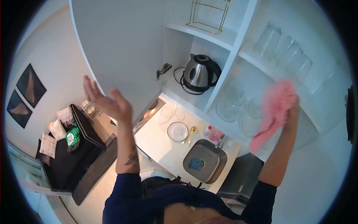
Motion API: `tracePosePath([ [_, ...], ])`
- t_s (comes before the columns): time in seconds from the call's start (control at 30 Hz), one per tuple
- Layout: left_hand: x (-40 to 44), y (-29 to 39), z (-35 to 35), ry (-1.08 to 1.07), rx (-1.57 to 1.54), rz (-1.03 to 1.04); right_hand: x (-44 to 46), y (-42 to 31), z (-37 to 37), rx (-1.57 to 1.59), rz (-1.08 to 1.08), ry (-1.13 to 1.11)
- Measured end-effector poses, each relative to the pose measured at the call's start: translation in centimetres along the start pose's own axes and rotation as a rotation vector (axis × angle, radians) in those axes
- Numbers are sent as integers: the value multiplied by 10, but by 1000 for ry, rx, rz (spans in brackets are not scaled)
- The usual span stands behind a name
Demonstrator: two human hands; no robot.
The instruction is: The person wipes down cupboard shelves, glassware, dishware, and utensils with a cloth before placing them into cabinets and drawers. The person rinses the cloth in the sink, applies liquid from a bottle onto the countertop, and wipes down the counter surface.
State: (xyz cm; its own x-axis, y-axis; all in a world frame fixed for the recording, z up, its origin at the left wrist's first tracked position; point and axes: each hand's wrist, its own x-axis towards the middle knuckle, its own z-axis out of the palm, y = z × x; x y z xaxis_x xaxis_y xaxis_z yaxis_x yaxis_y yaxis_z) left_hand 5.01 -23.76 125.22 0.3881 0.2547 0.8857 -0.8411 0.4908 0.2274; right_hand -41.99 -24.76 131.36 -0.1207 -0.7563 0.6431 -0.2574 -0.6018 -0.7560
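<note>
My right hand [293, 106] is closed round a pink cloth [275, 106]; it looks bunched up at the top, and a loose end hangs down; the cloth is blurry, so I can't tell just how each finger holds it, or if it touches the shelf; my left hand [115, 106] is up and wide open, with its fingers spread and nothing in it; it is by the edge of the cupboard door [119, 48], but I can't tell if they touch.

I think I am in the middle of cloth work up by the glass things; any move from here needs a soft, slow hand, as the tall glasses [267, 41] are near the cloth on the top shelf, and more glassware [227, 108] sits below; a bump could knock one over.

The open door sticks out on my left; a white upright board [228, 61] stands between the glasses and the silver kettle [196, 72], which has its cord beside it; a gold wire rack [206, 27] is above the kettle; down low, a plate [170, 131] is on the counter [153, 143], and a blue cloth [195, 164] lies in the sink [215, 158].
</note>
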Motion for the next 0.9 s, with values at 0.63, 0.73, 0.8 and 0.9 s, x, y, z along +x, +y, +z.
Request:
tracePosePath([
  [0.63, 14, -40, 368, -915, -631, -848, -76, -8, 127, 471, 689, -408],
  [0.73, 34, -30, 331, -768, -512, -721, -70, -10, 126, 539, 616, -274],
  [0.8, 44, -29, 297, -662, -463, -548, -62, -15, 139, 440, 463, -179],
  [0.9, 49, -21, 215, -653, -541, -521, -38, -39, 166, 10, -232, 84],
])
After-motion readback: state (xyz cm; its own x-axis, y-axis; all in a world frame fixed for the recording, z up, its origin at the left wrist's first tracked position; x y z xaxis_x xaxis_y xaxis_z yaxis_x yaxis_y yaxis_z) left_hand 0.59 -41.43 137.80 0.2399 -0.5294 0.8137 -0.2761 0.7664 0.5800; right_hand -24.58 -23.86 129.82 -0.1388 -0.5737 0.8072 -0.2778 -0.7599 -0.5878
